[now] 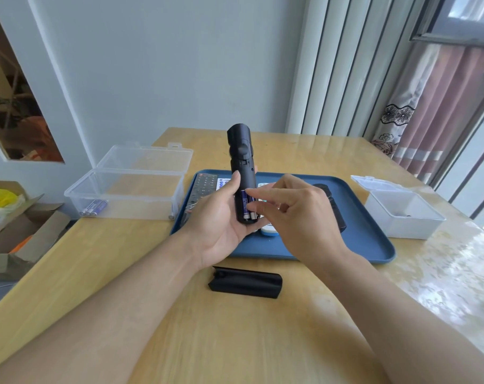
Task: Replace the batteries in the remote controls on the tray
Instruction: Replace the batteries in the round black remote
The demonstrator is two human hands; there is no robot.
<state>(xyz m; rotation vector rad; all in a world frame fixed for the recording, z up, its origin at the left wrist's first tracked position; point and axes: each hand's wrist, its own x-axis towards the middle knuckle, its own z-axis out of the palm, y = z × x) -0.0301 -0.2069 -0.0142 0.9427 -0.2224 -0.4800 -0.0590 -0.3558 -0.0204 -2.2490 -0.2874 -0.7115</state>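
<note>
My left hand point(221, 217) is cupped palm-up around the lower end of a black remote point(242, 173), gripping it upright with its back toward me. Battery bay open; two blue batteries point(245, 205) sit in it side by side. My right hand point(296, 209) is half curled above the bay, holding nothing I can see; its fingertips point(250, 193) touch the top of the batteries.

Both hands are over the near-left part of the blue tray point(373, 239). On the tray: a dark remote point(202, 189) with buttons at left, a white remote point(268, 230) mostly hidden under my hands, and another black remote point(333, 209) behind my right hand.

Black cover point(245, 282) lies on the table point(235, 342) just in front of the tray, between my forearms.

Left of the tray: clear box point(130, 189), lid open, a few blue spare batteries point(94, 207) in its near-left corner. Right of the tray: small white box point(401, 214), lid open; contents too small to tell.
</note>
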